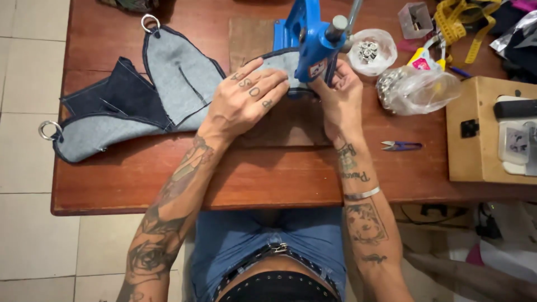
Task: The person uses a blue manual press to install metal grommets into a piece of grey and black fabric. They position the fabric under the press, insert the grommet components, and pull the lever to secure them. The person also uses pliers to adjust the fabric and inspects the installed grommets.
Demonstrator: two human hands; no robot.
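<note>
A grey and dark-blue denim piece point(168, 84) with metal rings point(150, 22) lies spread over the brown wooden table point(268, 179). One end of it sits under a blue hand press point(310, 39). My left hand point(246, 98) lies flat on the denim just left of the press, fingers spread. My right hand point(338, 95) pinches the fabric edge right under the press head, fingers closed on it. The spot beneath the press head is hidden by the tool.
A clear bag point(417, 89) and a small bag of metal eyelets point(372, 51) lie right of the press. Purple thread snips point(401, 146) lie near the right forearm. A wooden box point(481, 131) stands at the right edge, a yellow tape measure point(461, 19) behind it.
</note>
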